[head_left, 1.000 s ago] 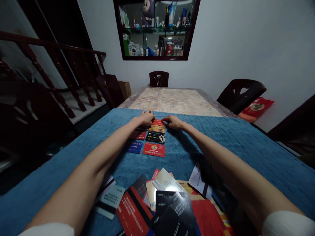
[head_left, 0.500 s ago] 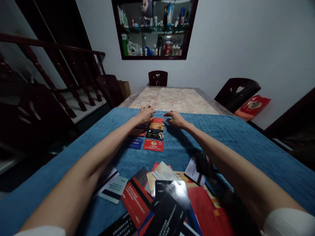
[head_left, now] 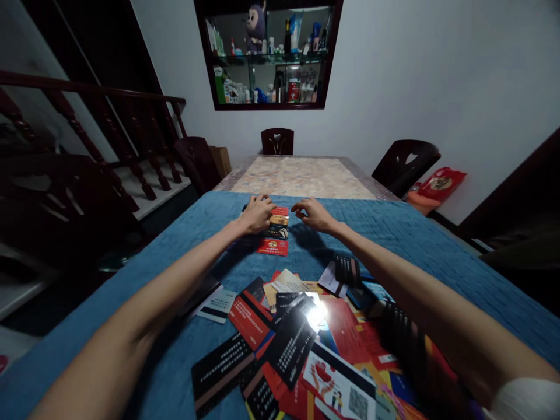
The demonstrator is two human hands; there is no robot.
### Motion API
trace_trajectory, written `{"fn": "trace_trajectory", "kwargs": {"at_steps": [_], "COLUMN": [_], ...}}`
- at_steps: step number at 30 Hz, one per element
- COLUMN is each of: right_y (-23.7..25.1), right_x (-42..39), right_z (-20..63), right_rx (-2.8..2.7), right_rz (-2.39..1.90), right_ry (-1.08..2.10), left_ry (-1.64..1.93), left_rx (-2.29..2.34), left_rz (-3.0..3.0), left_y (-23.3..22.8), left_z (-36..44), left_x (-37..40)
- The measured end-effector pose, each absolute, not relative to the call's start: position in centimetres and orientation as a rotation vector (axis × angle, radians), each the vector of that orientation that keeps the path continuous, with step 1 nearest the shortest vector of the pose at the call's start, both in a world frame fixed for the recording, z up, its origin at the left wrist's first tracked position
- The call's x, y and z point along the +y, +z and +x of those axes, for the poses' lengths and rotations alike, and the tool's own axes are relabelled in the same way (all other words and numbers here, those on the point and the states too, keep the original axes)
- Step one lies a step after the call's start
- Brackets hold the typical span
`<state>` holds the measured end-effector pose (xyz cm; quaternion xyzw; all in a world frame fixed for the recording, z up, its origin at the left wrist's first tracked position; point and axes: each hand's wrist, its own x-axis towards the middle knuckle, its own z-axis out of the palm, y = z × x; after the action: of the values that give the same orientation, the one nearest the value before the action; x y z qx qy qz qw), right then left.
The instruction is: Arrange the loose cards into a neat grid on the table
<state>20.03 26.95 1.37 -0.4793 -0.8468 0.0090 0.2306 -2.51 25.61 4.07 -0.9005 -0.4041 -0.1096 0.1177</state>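
Note:
Both my arms reach forward over a blue cloth (head_left: 415, 245). My left hand (head_left: 256, 213) rests with curled fingers at the left edge of a short column of laid-out cards (head_left: 275, 230): red at the far end, gold, black, then a red card (head_left: 272, 247) nearest me. My right hand (head_left: 311, 213) hovers just right of that column, fingers loosely bent and apart, holding nothing. Whether the left fingers pinch a card or only touch it is not clear. A loose pile of cards (head_left: 306, 344) in red, black and white lies close to me between my forearms.
The cloth covers the near half of a long table; its patterned top (head_left: 304, 175) shows beyond. Dark wooden chairs stand at the far end (head_left: 277, 140), the left (head_left: 198, 160) and the right (head_left: 405, 160). A stair railing (head_left: 109, 134) runs on the left. A wall cabinet (head_left: 266, 52) holds bottles.
My head has tilted so more of the near card pile shows. Both hands have lifted slightly off the far red card and stayed at the column; my left arm now hides the left cards.

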Motion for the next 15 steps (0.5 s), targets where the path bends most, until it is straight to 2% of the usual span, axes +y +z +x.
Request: {"fn": "trace_trajectory", "kwargs": {"at_steps": [15], "right_y": [0.9], "right_x": [16.6], "right_z": [19.6], "right_rx": [-2.345], "right_rz": [-1.097], "right_ry": [0.057], "left_ry": [-0.458], "left_rx": [-1.114], "left_rz": [-2.712], "left_y": [2.9], "left_z": [-2.8], "left_x": [15.0]}}
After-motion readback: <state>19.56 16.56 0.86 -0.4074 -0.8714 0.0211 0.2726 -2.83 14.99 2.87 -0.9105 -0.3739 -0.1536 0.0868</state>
